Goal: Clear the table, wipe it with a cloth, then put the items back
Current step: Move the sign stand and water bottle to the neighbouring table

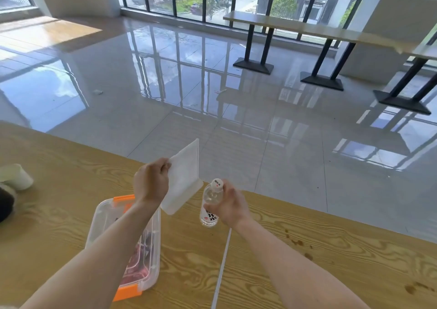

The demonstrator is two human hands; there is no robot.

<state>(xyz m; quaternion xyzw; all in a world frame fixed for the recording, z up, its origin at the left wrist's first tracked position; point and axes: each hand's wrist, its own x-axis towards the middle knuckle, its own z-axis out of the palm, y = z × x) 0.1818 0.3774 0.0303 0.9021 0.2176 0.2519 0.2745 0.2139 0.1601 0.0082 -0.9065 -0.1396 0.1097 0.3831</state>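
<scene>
**Clearing stage, two items in hand.** The lid point(183, 181), a thin translucent white sheet with a raised rim, is held in the air by the left hand point(151, 181), which pinches one edge between thumb and curled fingers. The rest of the lid stands out beyond and to the right of the fingers, tilted, with its lower corner close to the bottle. It is judged light and fairly stiff but likely to flex. An edge pinch should suffice, though a hold nearer the middle of a long side would steady it.

The bottle point(210, 204) is small and clear, with a white cap point(217, 183) and a printed label. The right hand point(230, 205) encloses its upper body, fingers wrapped round it from the right. Whether its base rests on the table point(283, 261) or is just lifted cannot be told. It is smooth and probably soft-walled, so it is best gripped round the body, not the cap.

Under the left forearm lies the open container point(99, 214), with orange clips point(124, 198) and reddish contents. Brown stains point(298, 242) mark the wood to the right of the right forearm. A paper cup point(16, 176) lies far to the left of the left hand.
</scene>
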